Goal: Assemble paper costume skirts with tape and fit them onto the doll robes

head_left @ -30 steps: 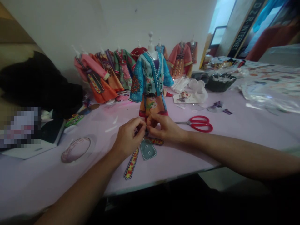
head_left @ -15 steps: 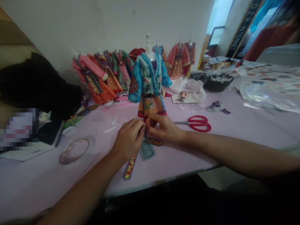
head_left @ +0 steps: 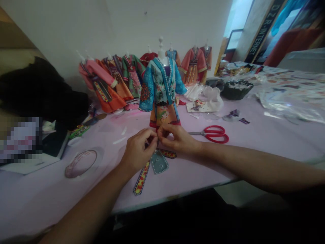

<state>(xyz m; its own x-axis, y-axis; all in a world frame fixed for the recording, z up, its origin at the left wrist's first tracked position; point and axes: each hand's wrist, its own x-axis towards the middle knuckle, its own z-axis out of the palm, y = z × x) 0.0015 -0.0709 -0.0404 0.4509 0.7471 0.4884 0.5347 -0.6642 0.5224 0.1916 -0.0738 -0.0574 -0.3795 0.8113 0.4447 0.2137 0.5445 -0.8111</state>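
Observation:
My left hand (head_left: pixel 140 149) and my right hand (head_left: pixel 179 137) meet fingertip to fingertip, both pinched closed in front of a small dressed mannequin (head_left: pixel 162 88). Whatever sits between the fingertips is too small and dark to name. The mannequin wears a blue patterned robe with pearl trim and an orange skirt. Just below my hands lie a grey-blue beaded panel (head_left: pixel 159 163), a yellow and red beaded strip (head_left: pixel 141 179) and another dark-edged strip (head_left: pixel 169 154); their upper ends are hidden by my fingers. Red-handled scissors (head_left: pixel 215 134) rest to the right of my right hand.
Several more dressed mannequins (head_left: pixel 194 64) stand along the wall. A dark bowl (head_left: pixel 237 89) and plastic bags (head_left: pixel 291 101) are at the right. At the left are a clear round ring (head_left: pixel 81 163) and a black cloth heap (head_left: pixel 43 88). The pink table's front edge (head_left: pixel 177 196) runs below my arms.
My left hand has turned slightly, its thumb and finger now showing a gap behind the pinch. My right hand has hardly moved; the pieces on the table lie as before.

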